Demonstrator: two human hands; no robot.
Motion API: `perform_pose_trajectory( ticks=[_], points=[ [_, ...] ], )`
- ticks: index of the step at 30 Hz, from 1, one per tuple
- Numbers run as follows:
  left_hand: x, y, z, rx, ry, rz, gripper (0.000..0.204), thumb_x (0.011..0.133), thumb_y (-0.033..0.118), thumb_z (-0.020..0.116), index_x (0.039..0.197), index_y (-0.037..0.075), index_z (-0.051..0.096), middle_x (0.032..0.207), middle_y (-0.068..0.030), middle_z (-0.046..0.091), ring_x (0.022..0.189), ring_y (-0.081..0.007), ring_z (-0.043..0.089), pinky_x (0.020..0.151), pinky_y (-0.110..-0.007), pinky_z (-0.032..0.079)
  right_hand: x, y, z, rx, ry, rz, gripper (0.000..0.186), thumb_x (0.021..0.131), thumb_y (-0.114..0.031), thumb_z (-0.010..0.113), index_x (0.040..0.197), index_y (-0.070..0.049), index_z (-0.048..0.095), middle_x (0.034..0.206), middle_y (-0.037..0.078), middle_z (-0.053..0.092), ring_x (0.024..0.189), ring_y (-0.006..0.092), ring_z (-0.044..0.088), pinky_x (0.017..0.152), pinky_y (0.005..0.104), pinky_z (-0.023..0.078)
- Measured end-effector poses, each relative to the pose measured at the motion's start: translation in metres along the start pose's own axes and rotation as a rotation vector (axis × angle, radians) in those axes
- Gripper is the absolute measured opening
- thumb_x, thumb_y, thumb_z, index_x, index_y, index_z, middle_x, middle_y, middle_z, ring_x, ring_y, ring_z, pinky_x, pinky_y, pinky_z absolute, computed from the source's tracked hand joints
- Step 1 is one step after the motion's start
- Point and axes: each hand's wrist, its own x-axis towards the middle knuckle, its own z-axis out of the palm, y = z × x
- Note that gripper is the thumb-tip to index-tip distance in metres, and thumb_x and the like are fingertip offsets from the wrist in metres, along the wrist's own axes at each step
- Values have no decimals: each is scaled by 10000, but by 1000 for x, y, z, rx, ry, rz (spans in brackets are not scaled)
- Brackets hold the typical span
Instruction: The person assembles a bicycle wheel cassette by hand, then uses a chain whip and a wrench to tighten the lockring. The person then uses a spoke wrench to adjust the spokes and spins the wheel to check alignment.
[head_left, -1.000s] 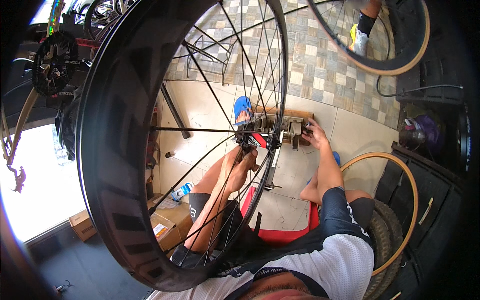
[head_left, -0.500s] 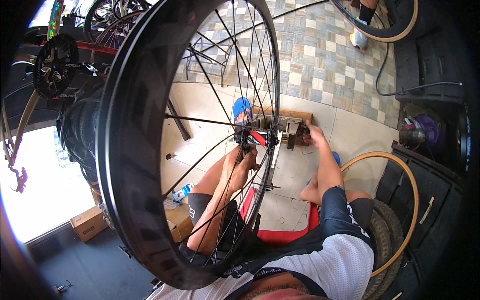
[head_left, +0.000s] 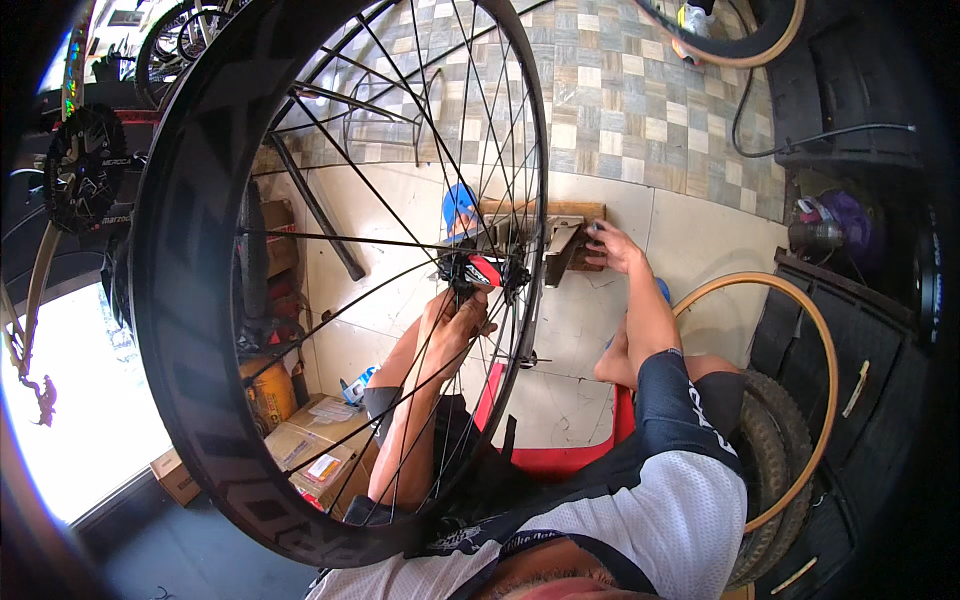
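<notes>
A black deep-rim bicycle wheel point(head_left: 190, 300) stands tilted in front of me, its dark spokes running to a black hub point(head_left: 485, 270) with a red and white label. My left hand point(head_left: 455, 325) is closed on the wheel just under the hub, its fingers curled among the spokes; the exact grip is partly hidden. Beyond the hub, a metal vise point(head_left: 562, 240) sits by a wooden beam point(head_left: 560, 209). My right hand point(head_left: 615, 248) is beside the vise's right end with fingers apart, close to a small dark round part.
A red stool frame point(head_left: 570, 458) is low in front of me. Cardboard boxes point(head_left: 320, 445) lie at left, near a yellow container point(head_left: 270, 392). A tan-edged tyre point(head_left: 828, 400) and knobby tyres point(head_left: 775, 450) lean at right. Bicycles stand far left.
The wheel has shifted left and turned, showing more of its rim's side. My right hand has loosened from the vise's end, its fingers now spread. My left hand stays under the hub.
</notes>
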Motion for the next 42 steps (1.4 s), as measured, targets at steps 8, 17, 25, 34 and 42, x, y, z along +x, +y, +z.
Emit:
perform_pose_trajectory(
  ticks=[8,17,25,34,42],
  points=[
    [-5,8,8,47,15,14,188,1042,249,636,954,98,567,786,25,519,705,-119,529,765,-385,565,10,-16,0,-226,46,95,568,1001,-457,657,1447,-131,525,1203,95,643,941,244,671,761,393,625],
    [-9,18,10,167,33,16,214,1068,264,610,1086,51,620,914,-31,638,793,-130,586,760,-334,534,13,-26,2,-355,53,236,526,1029,-376,666,1487,-158,525,1248,48,642,955,227,675,773,368,625],
    [-11,11,10,122,48,10,233,1037,259,653,1099,38,614,847,-26,577,750,-133,570,816,-412,624,0,-11,2,-254,40,30,604,977,-540,675,1375,-93,591,1169,73,668,858,213,678,713,381,627],
    [-9,6,9,87,35,44,261,1043,277,650,1088,25,601,868,-38,596,747,-149,603,834,-401,628,-4,1,9,-70,100,-61,635,981,-628,608,1203,-36,668,966,105,722,696,228,692,574,372,607],
    [-1,-1,4,114,29,40,203,1039,212,652,1102,27,597,875,-38,602,750,-141,605,807,-388,625,-5,9,7,-30,47,-110,601,995,-626,587,1273,-98,654,1142,80,677,887,226,677,727,410,627]
  ],
)
